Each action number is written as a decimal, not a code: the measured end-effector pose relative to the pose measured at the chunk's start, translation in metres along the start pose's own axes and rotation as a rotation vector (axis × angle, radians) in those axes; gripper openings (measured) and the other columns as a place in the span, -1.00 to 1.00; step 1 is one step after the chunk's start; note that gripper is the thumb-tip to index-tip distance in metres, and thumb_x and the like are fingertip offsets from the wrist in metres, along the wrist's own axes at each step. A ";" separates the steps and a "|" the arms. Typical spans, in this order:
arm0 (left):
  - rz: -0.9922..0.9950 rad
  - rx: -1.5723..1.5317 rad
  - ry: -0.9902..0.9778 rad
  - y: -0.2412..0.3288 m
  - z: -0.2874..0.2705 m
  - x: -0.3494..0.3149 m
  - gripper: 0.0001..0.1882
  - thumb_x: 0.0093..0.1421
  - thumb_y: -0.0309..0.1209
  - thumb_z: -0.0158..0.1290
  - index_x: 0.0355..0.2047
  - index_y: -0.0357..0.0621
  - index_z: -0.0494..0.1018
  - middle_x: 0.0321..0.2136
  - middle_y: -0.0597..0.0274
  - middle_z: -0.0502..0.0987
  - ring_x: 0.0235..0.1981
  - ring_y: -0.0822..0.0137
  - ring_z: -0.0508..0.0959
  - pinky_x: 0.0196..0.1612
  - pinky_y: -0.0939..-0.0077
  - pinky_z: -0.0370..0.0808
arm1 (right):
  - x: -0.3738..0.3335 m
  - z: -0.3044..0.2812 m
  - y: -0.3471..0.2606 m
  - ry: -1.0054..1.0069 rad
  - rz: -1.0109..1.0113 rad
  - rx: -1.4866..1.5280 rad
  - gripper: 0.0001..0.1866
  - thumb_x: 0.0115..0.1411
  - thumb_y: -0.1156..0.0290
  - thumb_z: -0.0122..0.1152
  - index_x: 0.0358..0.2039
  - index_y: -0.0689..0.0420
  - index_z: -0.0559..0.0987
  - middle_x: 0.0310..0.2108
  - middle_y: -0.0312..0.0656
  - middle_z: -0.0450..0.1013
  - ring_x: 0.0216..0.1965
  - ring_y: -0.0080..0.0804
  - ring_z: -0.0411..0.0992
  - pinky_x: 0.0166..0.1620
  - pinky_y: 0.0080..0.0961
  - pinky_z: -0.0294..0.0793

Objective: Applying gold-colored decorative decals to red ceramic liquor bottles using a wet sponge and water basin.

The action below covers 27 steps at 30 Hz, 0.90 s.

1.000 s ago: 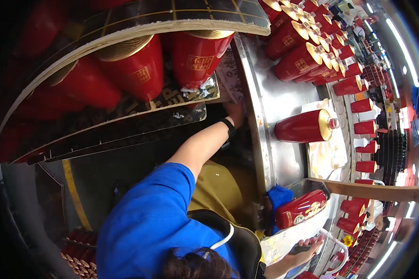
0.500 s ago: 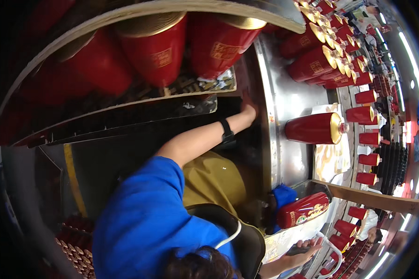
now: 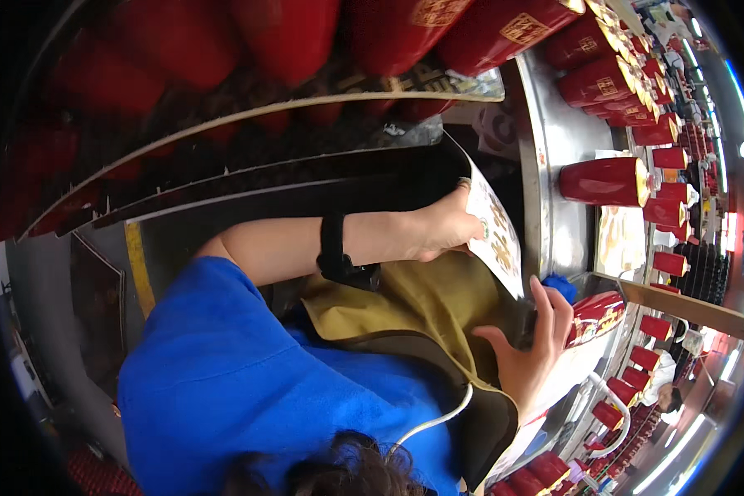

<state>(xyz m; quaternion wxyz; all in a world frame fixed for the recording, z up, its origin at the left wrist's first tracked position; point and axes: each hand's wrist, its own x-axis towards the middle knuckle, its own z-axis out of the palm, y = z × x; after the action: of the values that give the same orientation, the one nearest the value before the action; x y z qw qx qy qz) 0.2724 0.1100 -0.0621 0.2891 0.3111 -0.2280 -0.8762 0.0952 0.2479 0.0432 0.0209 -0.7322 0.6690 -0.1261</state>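
My left hand [image 3: 445,227], with a black band on the wrist, is shut on the edge of a flat white printed sheet [image 3: 498,240] held over my lap. My right hand [image 3: 531,347] rests with spread fingers against the near end of a red bottle [image 3: 597,318] that lies on its side at the edge of the steel table [image 3: 554,140]. A small blue object [image 3: 563,285] sits just above that hand's fingertips. Another red bottle with a gold end [image 3: 608,180] lies on the steel farther off.
Rows of red bottles [image 3: 603,78] line the steel table's far side, and small red bottles [image 3: 668,264] run along the right. Large red cylinders [image 3: 388,25] fill a curved rack overhead. An olive apron [image 3: 422,306] covers my lap, and a white cable [image 3: 430,422] crosses it.
My left hand has drawn back from under the rack toward my lap and now grips the white sheet. My right hand has risen to the lying red bottle.
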 end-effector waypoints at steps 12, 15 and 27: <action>-0.112 -0.125 -0.417 0.003 0.003 -0.068 -0.31 0.38 0.27 -0.16 0.12 -0.11 0.29 0.03 0.00 0.45 -0.10 0.16 0.56 0.06 0.08 0.54 | -0.032 -0.048 -0.029 -0.024 0.104 0.098 -0.74 0.19 0.69 0.14 -0.12 0.31 0.64 -0.30 0.04 0.54 -0.28 -0.11 0.45 -0.13 -0.33 0.44; -0.114 -0.093 -0.261 -0.002 -0.005 -0.064 -0.23 0.36 0.33 -0.19 0.18 -0.14 0.22 0.15 -0.05 0.31 -0.01 0.08 0.51 0.16 0.03 0.49 | -0.064 -0.069 -0.013 0.148 0.173 0.133 -0.94 0.28 0.57 0.22 -0.30 0.32 0.58 -0.44 -0.17 0.39 -0.40 -0.42 0.29 -0.30 -0.44 0.25; -0.084 -0.084 -0.338 -0.033 -0.019 -0.049 -0.12 0.39 0.26 -0.17 0.45 -0.12 -0.03 0.39 -0.14 0.13 0.23 0.03 0.39 0.29 0.10 0.38 | -0.138 -0.175 0.064 0.565 0.749 0.431 -0.36 0.23 0.26 0.41 0.19 0.35 0.41 0.03 -0.07 0.46 0.00 -0.33 0.46 0.06 -0.43 0.45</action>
<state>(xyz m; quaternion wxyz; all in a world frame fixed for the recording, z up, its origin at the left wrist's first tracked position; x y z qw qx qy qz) 0.3050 0.1620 -0.0746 0.2223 0.1562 -0.2235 -0.9361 -0.0148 0.4009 0.1785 0.0336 -0.3589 0.8237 -0.4376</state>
